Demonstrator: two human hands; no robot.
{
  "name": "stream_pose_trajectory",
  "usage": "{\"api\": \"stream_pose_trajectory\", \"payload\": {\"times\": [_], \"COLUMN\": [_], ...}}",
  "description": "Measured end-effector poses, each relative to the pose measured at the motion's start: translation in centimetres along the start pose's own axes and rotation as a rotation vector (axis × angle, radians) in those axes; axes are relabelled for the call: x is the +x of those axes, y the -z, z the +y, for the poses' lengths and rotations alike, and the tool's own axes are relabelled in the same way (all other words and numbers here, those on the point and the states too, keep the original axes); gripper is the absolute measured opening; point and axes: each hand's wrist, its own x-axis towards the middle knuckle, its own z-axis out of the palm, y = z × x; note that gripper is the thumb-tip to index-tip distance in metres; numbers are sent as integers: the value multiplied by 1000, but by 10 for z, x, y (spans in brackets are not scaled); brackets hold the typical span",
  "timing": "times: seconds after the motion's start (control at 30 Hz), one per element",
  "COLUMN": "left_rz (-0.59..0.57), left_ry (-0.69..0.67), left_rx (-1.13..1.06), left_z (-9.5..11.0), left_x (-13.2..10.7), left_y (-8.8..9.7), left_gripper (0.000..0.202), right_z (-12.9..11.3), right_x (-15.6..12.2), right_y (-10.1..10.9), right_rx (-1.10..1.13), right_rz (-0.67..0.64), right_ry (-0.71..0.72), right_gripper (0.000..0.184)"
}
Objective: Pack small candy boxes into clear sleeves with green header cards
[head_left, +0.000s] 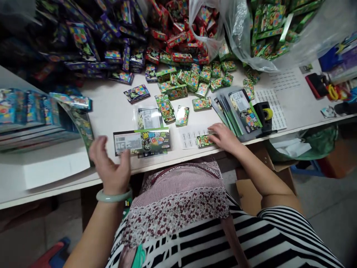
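My left hand (110, 167) is raised at the table's front edge, fingers and thumb apart, with nothing in it. Close to its right lies a flat black-and-green printed carton (156, 140) with a white barcode label. My right hand (224, 137) rests at the front edge, its fingers around the right end of a small green box (202, 141). Beneath that box is a white sheet of round stickers (187, 137). Behind the carton sits a clear-wrapped pack (150, 118). Two more small green boxes, one tilted (165, 108) and one paler (182, 115), lie beyond the sheet.
Purple boxes (83, 41), red boxes (178, 39) and bagged green boxes (270, 22) are heaped at the back. A white carton (55, 173) with blue packs stands left. Flat printed sleeves (242, 111) and a black tape dispenser (263, 117) lie right of my right hand.
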Motion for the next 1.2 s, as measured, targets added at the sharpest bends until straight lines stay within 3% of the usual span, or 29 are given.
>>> {"api": "stream_pose_trajectory", "payload": {"times": [0.03,0.07,0.13,0.17,0.23,0.3,0.5,0.7,0.83,0.93,1.0,1.2], "left_rz": [-26,-185,-495,-597,-716,-758,-669,-486,-405,-361,-340,-247], "left_ry": [-40,-36,-2,0,9,52,290,297,296,322,301,77], "left_rx": [10,-38,-112,-108,-48,8,-132,-298,-377,-481,-494,-322], "left_z": [15,29,51,57,62,61,56,60,62,65,68,79], "left_x": [1,3,8,10,14,15,17,20,29,39,45,50], "left_y": [-11,-25,-58,-74,-100,-116,-130,-138,-139,-138,-135,-120], "left_gripper": [40,26,26,29,35,35,23,16,17,22,26,36], "right_z": [1,2,5,7,8,8,11,19,18,12,5,-25], "right_x": [-1,0,2,3,5,5,9,17,27,34,36,32], "right_y": [-2,-4,-8,-10,-14,-19,-32,-37,-36,-28,-18,9], "right_rx": [-34,-61,-84,-76,-16,93,471,791,849,942,963,834], "right_rz": [33,58,89,100,136,178,285,288,410,457,461,393], "right_ry": [-54,-106,-174,-189,-211,-246,-300,-251,-216,-215,-193,-40], "right_gripper": [28,27,29,31,34,35,33,44,34,39,44,27]}}
